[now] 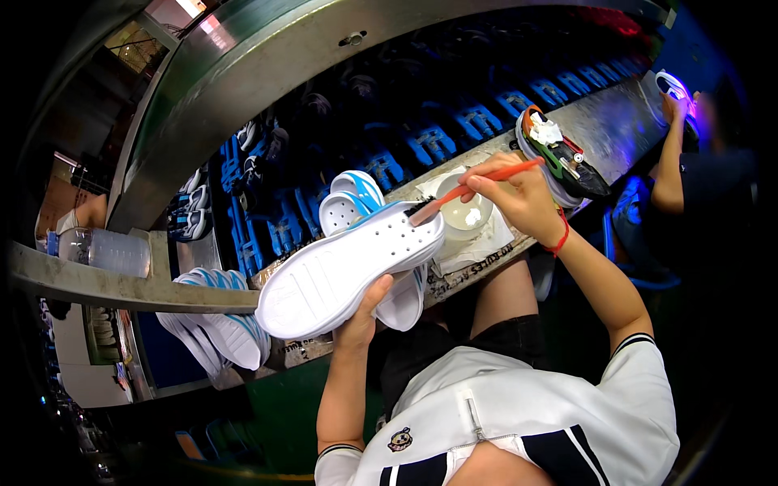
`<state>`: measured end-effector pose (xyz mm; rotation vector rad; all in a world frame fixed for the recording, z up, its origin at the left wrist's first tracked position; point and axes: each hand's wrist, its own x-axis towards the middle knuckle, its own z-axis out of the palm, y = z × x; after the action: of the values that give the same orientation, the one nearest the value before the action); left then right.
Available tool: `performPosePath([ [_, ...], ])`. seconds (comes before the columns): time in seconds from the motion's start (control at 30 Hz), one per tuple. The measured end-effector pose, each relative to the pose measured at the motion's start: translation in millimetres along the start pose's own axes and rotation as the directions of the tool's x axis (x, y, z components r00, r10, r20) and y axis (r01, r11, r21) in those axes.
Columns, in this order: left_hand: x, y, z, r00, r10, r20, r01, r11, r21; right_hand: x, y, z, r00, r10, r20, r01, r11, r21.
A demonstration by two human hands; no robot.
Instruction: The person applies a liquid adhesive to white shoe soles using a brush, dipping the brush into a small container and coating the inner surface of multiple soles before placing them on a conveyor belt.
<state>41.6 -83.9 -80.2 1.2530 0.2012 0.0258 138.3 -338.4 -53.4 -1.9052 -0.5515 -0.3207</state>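
Note:
A white shoe sole (336,263), with small holes toward its far end, is tilted up in front of me. My left hand (359,324) grips its near edge from below, thumb along the side. My right hand (519,198) is closed around a red-handled brush (506,171), whose head meets the sole at the holed end. Under the raised sole, another white sole (403,304) partly shows, though the raised one hides much of it. Just right of the holed end, a white bowl (468,231) with pale liquid stands on the ledge.
White-and-blue soles (348,204) stand behind the held one, and several more (223,324) are stacked at left. A multicoloured shoe (555,154) sits farther right. Blue racks (429,144) line the far side. A metal rail (121,283) crosses at left. Another person's arm (669,162) is at right.

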Motion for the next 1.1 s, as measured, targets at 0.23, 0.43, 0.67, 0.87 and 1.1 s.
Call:
performPosePath([
  [0.23,6.8,-14.0,-4.0,0.775,0.480,0.412,-0.547,0.181,0.818,-22.4,-14.0,8.7,0.991,0.124,-0.045,-0.124,0.992,0.017],
  [0.43,9.5,-16.9,-4.1,0.847,0.455,0.275,-0.441,0.311,0.842,-33.5,-38.6,27.4,0.986,0.112,0.120,-0.144,0.943,0.301],
  [0.67,-3.1,-7.7,1.4,0.975,0.166,0.146,-0.221,0.701,0.678,-24.8,-47.1,28.8,0.980,0.163,0.112,-0.197,0.848,0.492],
  [0.87,5.0,-0.3,5.0,0.749,0.483,0.454,-0.541,0.050,0.839,-10.3,-30.9,-3.1,0.947,0.299,0.117,-0.318,0.819,0.478],
  [1.1,139.8,157.9,103.7,0.761,0.639,0.115,-0.626,0.674,0.392,-18.0,-67.0,-54.4,0.876,0.328,-0.354,0.060,0.655,0.753],
])
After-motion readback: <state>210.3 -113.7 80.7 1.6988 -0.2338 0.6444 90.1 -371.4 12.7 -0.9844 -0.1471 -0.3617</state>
